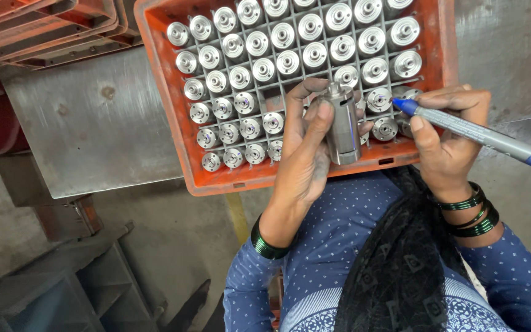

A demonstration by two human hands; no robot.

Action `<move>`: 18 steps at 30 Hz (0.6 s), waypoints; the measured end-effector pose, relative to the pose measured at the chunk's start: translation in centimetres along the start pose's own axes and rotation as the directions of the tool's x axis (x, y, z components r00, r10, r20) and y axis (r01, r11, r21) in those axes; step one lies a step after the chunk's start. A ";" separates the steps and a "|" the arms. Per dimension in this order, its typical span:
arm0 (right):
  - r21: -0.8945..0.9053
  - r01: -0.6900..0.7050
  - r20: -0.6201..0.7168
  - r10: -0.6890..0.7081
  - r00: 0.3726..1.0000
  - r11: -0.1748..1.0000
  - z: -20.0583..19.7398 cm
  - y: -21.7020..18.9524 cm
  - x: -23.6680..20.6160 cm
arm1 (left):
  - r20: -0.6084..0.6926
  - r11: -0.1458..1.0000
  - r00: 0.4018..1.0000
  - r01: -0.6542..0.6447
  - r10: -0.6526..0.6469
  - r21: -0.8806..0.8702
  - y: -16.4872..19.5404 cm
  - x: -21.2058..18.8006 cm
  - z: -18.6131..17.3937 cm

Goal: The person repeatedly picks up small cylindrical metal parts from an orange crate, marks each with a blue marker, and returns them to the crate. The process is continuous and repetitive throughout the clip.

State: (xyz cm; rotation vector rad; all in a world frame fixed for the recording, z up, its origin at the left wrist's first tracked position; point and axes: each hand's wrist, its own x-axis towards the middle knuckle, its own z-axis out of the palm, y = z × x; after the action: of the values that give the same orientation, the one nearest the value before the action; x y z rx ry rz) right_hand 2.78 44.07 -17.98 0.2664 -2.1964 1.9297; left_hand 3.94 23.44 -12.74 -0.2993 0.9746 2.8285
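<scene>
My left hand point(305, 150) grips a grey metal cylinder point(343, 126) upright over the near edge of an orange crate point(161, 74). My right hand point(447, 138) holds a blue-and-grey marker pen point(480, 134), its blue tip close to the cylinder's upper right side. Several shiny round metal parts point(278, 61) stand in the crate's grid of cells. One cell near my left thumb looks empty.
The crate rests on a scuffed steel table point(93, 123). Stacked orange crates point(44, 27) sit at the top left. A dark metal frame point(62, 283) and the concrete floor lie below the table. Green bangles are on both wrists.
</scene>
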 end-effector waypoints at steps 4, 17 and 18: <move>-0.004 0.011 0.001 -0.011 1.000 1.000 0.0 0.0 0.0 | 0.164 0.757 0.956 -0.293 0.243 0.584 1.5 2.0 -0.2; -0.010 0.030 -0.015 -0.030 0.999 0.999 0.0 0.6 -0.1 | 0.502 -0.162 0.865 -0.495 0.003 0.854 5.0 5.2 -2.8; -0.015 0.033 -0.013 -0.033 0.999 0.999 0.0 0.6 0.0 | 0.470 -0.155 0.883 -0.464 0.001 0.872 5.4 5.5 -2.5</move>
State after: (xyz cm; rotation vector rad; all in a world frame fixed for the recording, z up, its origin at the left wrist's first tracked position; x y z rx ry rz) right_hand 2.65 44.13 -18.60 0.2843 -2.1829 1.8924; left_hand -2.06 18.02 -12.79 0.6124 2.8508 1.2033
